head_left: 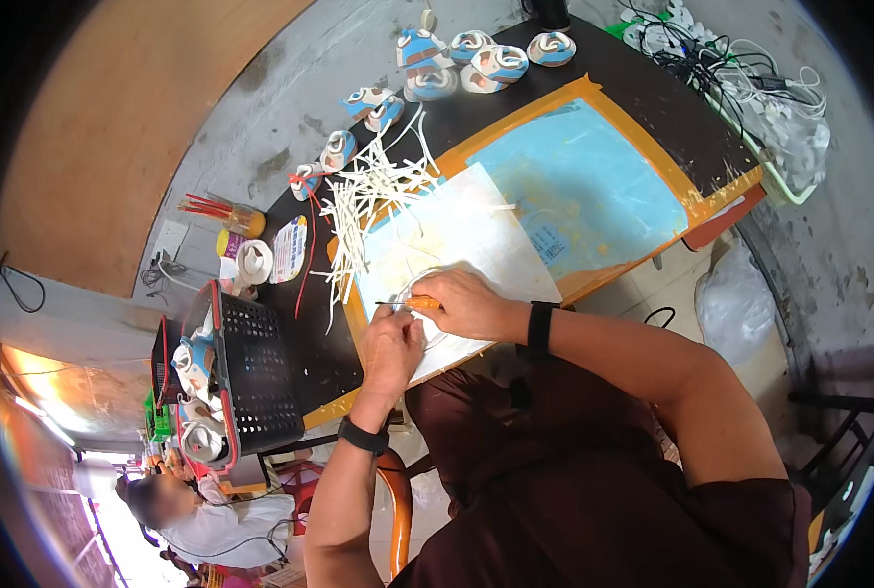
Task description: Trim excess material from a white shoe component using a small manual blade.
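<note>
My right hand [466, 302] is closed around a small orange-handled tool [422, 303], whose thin end points left across my left fingertips. Right beside it, my left hand [394, 343] is closed with its fingertips pinched together; what they hold is too small to make out. Both hands are over a white sheet [486, 240] at the table's near edge. Part of a white piece shows beneath my right hand, mostly hidden by it. A heap of thin white strips [373, 186] lies just beyond the sheet, on the left.
Several small blue, white and brown shoes [501, 65] stand along the table's far edge. A black basket [261, 367] of shoes is at the left, near a white tape roll [254, 263] and a jar [248, 221]. Tangled cables [721, 59] lie far right. Another person [212, 524] sits lower left.
</note>
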Demonstrator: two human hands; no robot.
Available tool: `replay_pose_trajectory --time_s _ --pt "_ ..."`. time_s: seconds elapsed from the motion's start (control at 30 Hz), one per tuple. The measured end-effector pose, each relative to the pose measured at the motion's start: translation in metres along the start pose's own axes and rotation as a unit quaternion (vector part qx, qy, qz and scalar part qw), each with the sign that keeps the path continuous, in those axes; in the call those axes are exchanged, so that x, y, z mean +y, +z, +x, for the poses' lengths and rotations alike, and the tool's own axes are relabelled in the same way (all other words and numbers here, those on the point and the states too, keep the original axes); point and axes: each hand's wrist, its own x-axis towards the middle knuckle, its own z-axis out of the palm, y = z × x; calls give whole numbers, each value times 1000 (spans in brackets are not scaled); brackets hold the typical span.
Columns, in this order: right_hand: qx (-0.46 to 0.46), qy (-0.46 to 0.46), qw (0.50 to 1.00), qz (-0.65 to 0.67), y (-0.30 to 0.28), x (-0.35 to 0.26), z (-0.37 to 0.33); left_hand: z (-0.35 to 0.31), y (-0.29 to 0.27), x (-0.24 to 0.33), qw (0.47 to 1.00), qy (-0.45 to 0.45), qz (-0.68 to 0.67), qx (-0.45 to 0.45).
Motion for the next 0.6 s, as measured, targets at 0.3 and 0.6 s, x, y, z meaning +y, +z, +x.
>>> replay_pose_trajectory --time_s 0.3,0.6 --pt "-4 23 999 -43 6 3 -4 -1 -7 -13 983 -5 -182 -8" --pt "33 51 998 -28 16 -5 -10 -2 -7 -21 996 67 -50 39"
